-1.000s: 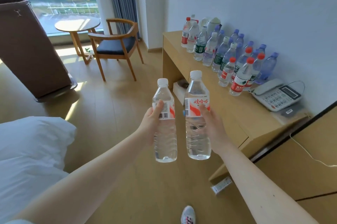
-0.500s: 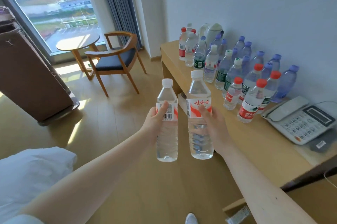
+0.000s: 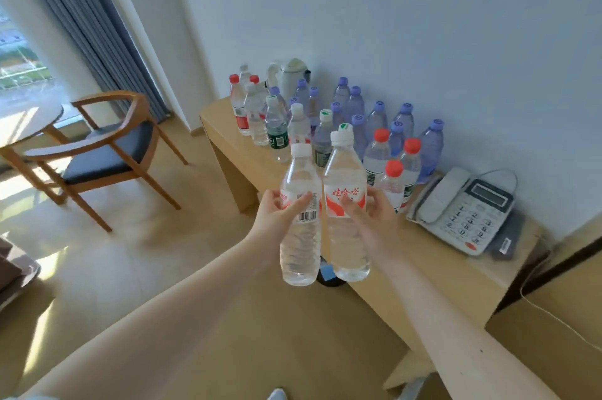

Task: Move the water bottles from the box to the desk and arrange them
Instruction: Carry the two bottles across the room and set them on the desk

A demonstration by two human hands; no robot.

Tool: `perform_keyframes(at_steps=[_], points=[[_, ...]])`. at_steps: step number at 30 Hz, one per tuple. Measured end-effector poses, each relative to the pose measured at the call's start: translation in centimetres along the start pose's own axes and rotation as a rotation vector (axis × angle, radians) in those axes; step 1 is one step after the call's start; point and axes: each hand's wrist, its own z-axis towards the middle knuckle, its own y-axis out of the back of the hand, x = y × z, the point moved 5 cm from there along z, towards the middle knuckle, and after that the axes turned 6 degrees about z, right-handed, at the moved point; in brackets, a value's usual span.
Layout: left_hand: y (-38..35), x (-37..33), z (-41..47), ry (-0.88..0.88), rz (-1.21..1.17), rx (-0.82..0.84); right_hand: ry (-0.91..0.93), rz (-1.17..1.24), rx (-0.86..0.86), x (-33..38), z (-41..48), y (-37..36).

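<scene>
1. Centre of frame, near the desk (image 3: 430,266): left hand (image 3: 277,215) grips the left bottle (image 3: 299,253), right hand (image 3: 374,217) grips the right bottle (image 3: 348,243).
2. Full, thin plastic: probably heavy, a little soft; the label zone seems the best hold.

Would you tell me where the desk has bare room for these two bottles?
The light wooden desk is bare along its front edge, from the grey telephone to the near end. Along the wall, from the white kettle to the telephone, clear plastic bottles are packed.
</scene>
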Motion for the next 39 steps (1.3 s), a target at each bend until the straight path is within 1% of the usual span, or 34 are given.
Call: perform_keyframes(at_steps=[4, 8, 11, 16, 20, 23, 27, 35, 39], points=[[-2.8, -1.3, 2.8, -0.07, 0.087, 0.13, 0.062, -0.065, -0.137, 0.5, 1.0, 2.4], [-5.5, -2.7, 4.6, -0.136, 0.082, 0.289, 0.112, -0.143, -0.308, 1.4, 1.4, 4.5], [-7.3, -3.2, 5.9, -0.15, 0.081, 0.348, 0.111, -0.193, -0.375, 1.6, 1.4, 6.0], [-10.1, -2.6, 6.7, -0.196, 0.2, 0.435, 0.101, -0.255, -0.483, 1.0, 0.5, 8.9], [-12.8, -1.5, 6.3, -0.182, 0.255, 0.511, 0.114, -0.311, -0.56, 0.4, -0.8, 11.5], [-15.2, -0.8, 5.6, -0.181, 0.301, 0.54, 0.114, -0.338, -0.601, 0.1, -1.6, 13.8], [-18.9, 0.2, 5.0, -0.18, 0.376, 0.549, 0.068, -0.321, -0.592, -0.8, -2.3, 16.7], [-24.9, 2.6, 5.4, -0.131, 0.452, 0.489, -0.019, -0.267, -0.587, -3.7, -2.4, 22.0], [-26.5, 2.9, 6.1, -0.187, 0.49, 0.48, -0.039, -0.254, -0.577, -4.4, -1.9, 23.6]])
